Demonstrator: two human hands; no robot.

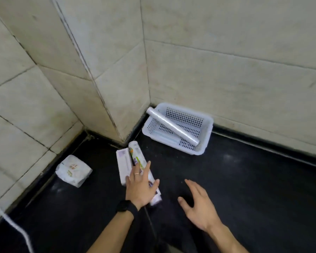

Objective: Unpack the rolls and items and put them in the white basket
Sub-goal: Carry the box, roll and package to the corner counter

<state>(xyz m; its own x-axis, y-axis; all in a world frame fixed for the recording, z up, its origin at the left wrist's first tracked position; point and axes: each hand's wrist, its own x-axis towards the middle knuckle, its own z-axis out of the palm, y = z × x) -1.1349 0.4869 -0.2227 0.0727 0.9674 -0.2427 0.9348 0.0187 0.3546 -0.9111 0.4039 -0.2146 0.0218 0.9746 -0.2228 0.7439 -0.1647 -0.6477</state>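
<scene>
The white basket [207, 132] stands on the dark floor in the wall corner. A bare clear-film roll [171, 126] lies slanted in it, one end on the rim, over a flat pale item. Nearer me, a wrapped roll with a green and purple label [136, 155] lies beside a long white box [123, 164]. My left hand [140, 187] lies over the near half of that roll, fingers straight, thumb along its right side. My right hand [199, 205] hovers to the right with spread fingers, holding nothing. A white wrapped packet [73, 170] sits on the floor at the left.
Tiled walls close in the left and back, with a protruding corner just behind the roll and box. A white cord [13, 225] runs along the lower left. Bare dark floor stretches to the right of my hands.
</scene>
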